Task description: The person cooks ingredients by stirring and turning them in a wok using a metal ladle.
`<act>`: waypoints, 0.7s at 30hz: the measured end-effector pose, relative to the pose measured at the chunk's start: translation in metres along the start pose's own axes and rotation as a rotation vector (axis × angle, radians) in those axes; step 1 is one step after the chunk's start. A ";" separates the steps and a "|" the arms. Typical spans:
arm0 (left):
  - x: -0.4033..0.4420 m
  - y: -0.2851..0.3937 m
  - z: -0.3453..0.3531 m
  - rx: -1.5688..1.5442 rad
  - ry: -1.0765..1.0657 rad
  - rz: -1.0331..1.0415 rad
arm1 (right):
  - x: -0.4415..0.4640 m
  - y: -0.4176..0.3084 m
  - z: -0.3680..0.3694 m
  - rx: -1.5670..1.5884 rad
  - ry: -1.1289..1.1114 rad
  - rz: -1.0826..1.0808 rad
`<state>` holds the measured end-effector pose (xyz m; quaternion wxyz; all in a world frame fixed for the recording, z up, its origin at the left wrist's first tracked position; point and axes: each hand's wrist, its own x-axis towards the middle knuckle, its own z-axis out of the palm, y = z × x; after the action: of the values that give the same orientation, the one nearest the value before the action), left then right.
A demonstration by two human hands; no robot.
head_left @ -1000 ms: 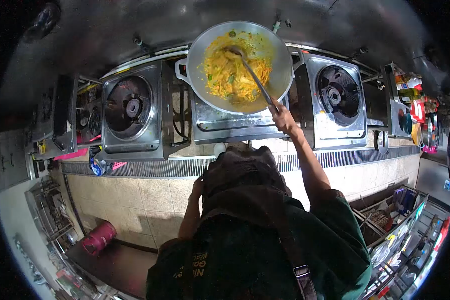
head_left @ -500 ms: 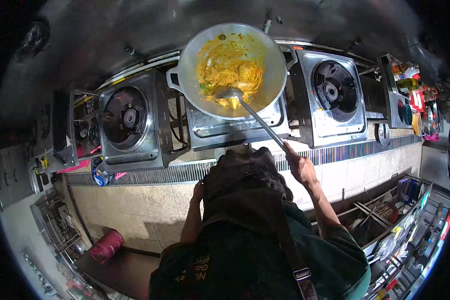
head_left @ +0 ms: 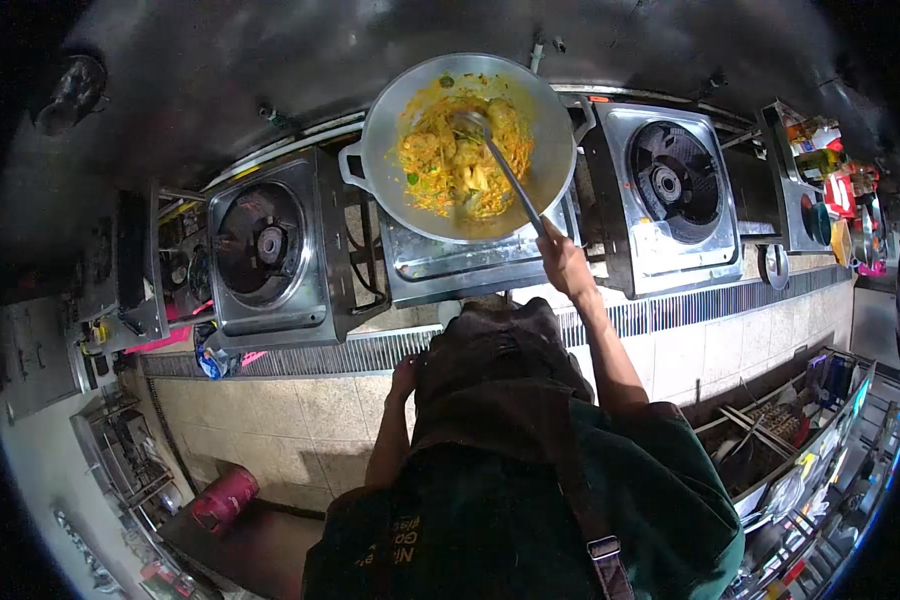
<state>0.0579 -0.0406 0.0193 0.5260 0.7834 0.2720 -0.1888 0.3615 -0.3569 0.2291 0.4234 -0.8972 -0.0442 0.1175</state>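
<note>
A large silver two-handled wok (head_left: 382,140) sits on the middle stove (head_left: 440,268). Yellow-orange food (head_left: 440,165) with chunks and green bits lies across its bottom. My right hand (head_left: 566,266) is closed around the long handle of a metal ladle (head_left: 516,186), whose bowl rests in the far part of the food. My left hand (head_left: 405,376) hangs low beside the dark apron (head_left: 495,350), away from the wok. Its fingers are partly hidden against the apron, so their pose is unclear.
Burner stoves stand on both sides, one to the left (head_left: 262,240) and one to the right (head_left: 673,180). A slotted floor drain (head_left: 370,356) runs along their front. Colourful bottles and packets (head_left: 825,170) are at far right. A dark red cylinder (head_left: 224,499) lies at lower left.
My right hand has moved forward and slightly left, pushing the ladle's bowl from the near side of the food to the far side. The food is spread differently.
</note>
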 end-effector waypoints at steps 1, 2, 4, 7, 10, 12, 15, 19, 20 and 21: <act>0.003 -0.010 0.001 0.125 -0.006 0.140 | 0.000 -0.014 -0.010 0.019 0.003 0.016; 0.008 -0.019 0.005 0.087 -0.003 0.028 | 0.001 -0.017 -0.014 0.015 0.021 0.029; 0.006 -0.042 0.012 -0.051 0.000 -0.028 | 0.006 -0.021 -0.026 0.025 0.044 0.044; -0.014 -0.056 0.017 -0.239 -0.013 -0.061 | 0.023 -0.019 -0.037 -0.041 0.173 -0.022; -0.026 -0.063 0.023 -0.347 -0.027 -0.119 | 0.037 0.001 -0.034 -0.082 0.094 0.104; -0.015 -0.149 0.050 -0.481 -0.097 0.274 | 0.038 0.030 -0.012 -0.082 0.072 0.024; -0.014 -0.161 0.054 -0.038 0.182 0.445 | 0.027 -0.001 -0.013 0.433 -0.244 0.409; -0.018 -0.118 0.038 0.264 0.080 0.126 | 0.034 -0.001 -0.032 0.531 -0.385 0.385; -0.018 -0.100 0.024 0.210 -0.018 0.165 | 0.028 -0.004 -0.038 0.457 -0.345 0.363; -0.014 -0.087 0.016 0.155 -0.114 0.202 | 0.020 -0.009 -0.044 0.381 -0.307 0.340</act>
<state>-0.0075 -0.0329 -0.0416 0.4949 0.8330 0.1459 -0.1996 0.3922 -0.3807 0.2599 0.5466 -0.7680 0.0660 0.3272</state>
